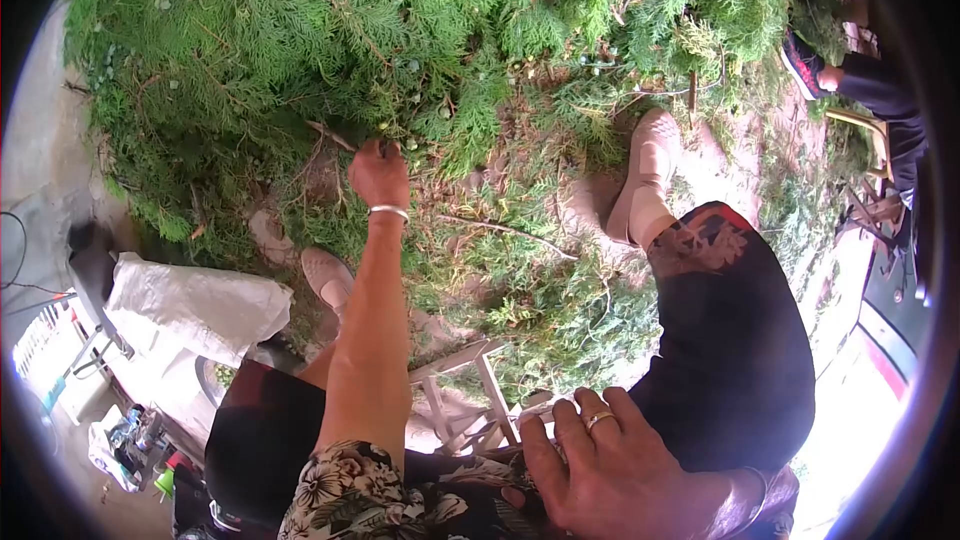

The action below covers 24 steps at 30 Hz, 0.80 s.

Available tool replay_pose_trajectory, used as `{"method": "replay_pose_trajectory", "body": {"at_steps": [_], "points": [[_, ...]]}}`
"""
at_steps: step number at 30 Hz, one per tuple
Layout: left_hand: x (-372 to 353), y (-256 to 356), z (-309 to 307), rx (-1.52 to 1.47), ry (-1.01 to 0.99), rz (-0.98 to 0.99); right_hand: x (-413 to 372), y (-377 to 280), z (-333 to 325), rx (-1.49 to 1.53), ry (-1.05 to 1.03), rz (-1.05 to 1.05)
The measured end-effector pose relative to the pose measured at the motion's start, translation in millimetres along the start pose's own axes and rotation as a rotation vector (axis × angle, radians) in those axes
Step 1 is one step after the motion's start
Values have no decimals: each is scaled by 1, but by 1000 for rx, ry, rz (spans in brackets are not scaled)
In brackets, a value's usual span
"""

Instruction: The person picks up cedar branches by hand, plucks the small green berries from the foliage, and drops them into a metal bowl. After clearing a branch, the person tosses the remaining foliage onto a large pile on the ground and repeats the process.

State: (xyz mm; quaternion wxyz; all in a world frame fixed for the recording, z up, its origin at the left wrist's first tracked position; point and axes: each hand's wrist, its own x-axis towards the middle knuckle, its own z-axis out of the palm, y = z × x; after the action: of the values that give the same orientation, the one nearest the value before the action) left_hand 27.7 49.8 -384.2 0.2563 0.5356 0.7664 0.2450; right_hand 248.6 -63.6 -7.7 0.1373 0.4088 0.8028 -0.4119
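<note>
Left hand [378, 177]: closed on a twig [330, 135] at the near edge of the branch pile [250, 50].
Right hand [610, 470]: spread flat, empty.
Progress: twig not yet drawn out.

Outdoor yard in daylight. Bare earth ground [700, 160] littered with green sprigs; pale concrete paving [35, 140] along the left edge. A white sack [195, 305] lies at left, near a white wooden stool frame [465, 390]. Wooden chair [870, 135] at upper right, with a seated person's dark sleeve [885, 90] beside it. Strong sunlight at lower right.
</note>
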Motion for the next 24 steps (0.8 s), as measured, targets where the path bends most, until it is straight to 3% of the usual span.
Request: {"method": "replay_pose_trajectory", "body": {"at_steps": [1, 2, 4, 5, 7, 8, 10, 14, 16, 17, 19, 23, 24], "points": [[5, -2, 1, 295, 67, 182, 1, 0, -1, 45, 4, 13], [7, -5, 2, 293, 66, 181, 2, -1, -1, 91, 8, 27], [9, -12, 4, 409, 103, 475, 3, -1, -1, 86, 17, 27], [8, -18, 2, 410, 101, 474, 3, -1, -1, 82, 29, 26], [0, -22, -10, -178, -192, -186, 1, -1, -1, 59, 37, 11], [-12, -23, -17, -177, -191, -183, 0, -1, -1, 36, 44, -2], [-41, -11, -33, -872, -181, -546, -1, -1, 1, -20, 34, -21], [-52, 4, -28, -893, -191, -593, -3, -2, 5, -46, 12, -41], [-28, 4, -6, -356, -115, -197, -2, -2, 7, -40, 18, -35], [-18, 7, 0, -357, -117, -197, -2, -2, 8, -35, 29, -30], [-1, 24, 4, 248, -135, 114, 0, -2, 4, -16, 33, -15], [3, 9, 15, 354, -84, 277, 1, -1, 0, 28, 58, 7], [-3, 13, 5, 27, -224, 23, 1, -1, 1, 30, 58, 6]]}}
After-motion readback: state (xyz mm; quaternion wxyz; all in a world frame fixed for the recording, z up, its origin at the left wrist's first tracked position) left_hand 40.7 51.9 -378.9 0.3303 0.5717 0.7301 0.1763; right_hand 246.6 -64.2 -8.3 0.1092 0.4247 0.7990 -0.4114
